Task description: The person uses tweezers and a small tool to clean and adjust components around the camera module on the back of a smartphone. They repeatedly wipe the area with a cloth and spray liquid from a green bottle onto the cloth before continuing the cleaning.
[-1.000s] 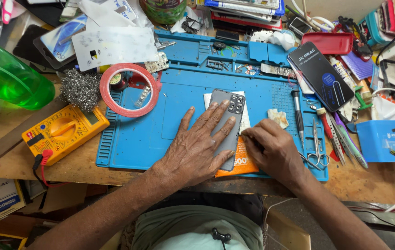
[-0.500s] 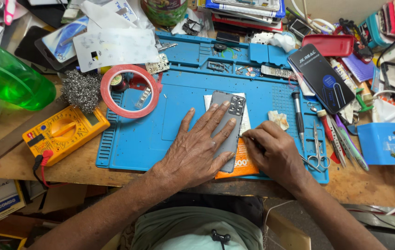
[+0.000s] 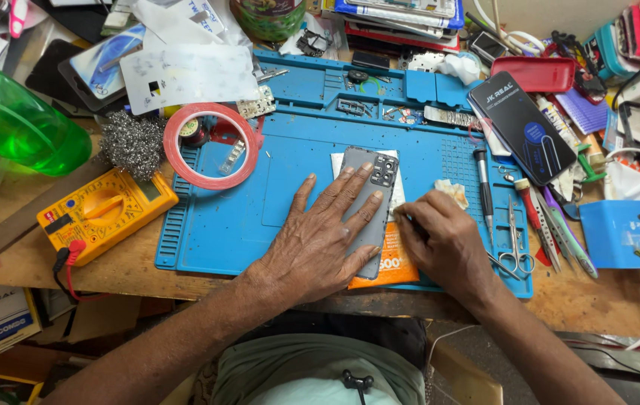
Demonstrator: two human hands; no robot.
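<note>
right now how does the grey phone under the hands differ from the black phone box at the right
The grey phone lying back up sits on the blue work mat; the black phone box lies off its right edge among tools. The left hand presses flat on the grey phone and the right hand works at its edge; nothing touches the black box. Both are flat, slim rectangles.

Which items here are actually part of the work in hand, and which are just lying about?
In hand: left hand flat on grey phone; right hand at its edge; blue mat.
Lying about: yellow multimeter, red tape roll, green bottle, screwdriver, scissors.
</note>
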